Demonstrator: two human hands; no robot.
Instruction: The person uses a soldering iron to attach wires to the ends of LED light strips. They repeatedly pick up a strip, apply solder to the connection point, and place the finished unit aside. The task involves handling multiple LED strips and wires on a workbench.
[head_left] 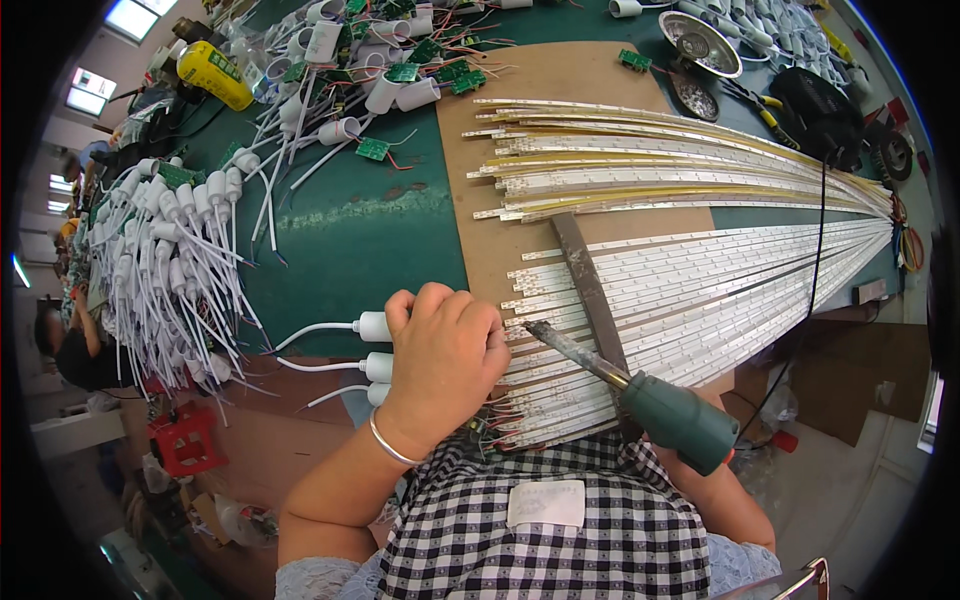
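Strips (710,285), long, narrow and pale, fan out across the right half of the workbench (350,235), their free ends toward the left and their far ends gathered at the right; an upper bundle (640,165), with yellowish edges showing, lies on a brown board (560,75), and a dark flat bar (590,290) crosses the lower fan near its free ends.

Left hand (445,345) is bent over those lower ends, knuckles up and fingers curled under; the fingertips are hidden, so I cannot tell whether they pinch anything; three white caps (375,326) with white cables sit just beside it, partly covered by the hand and wrist; a silvery bangle (390,443) circles that wrist.

Right hand (693,476), mostly hidden behind the green handle, grasps a soldering iron (675,412); the iron's tip points at the strip ends just beside the left hand, though contact cannot be made out; a black cord (817,250) runs over the strips.

Many more capped cables (170,235) heap at the left; small green circuit boards (372,149) lie among others at the top; beyond are a yellow bottle (215,75) and a metal dish (700,45).
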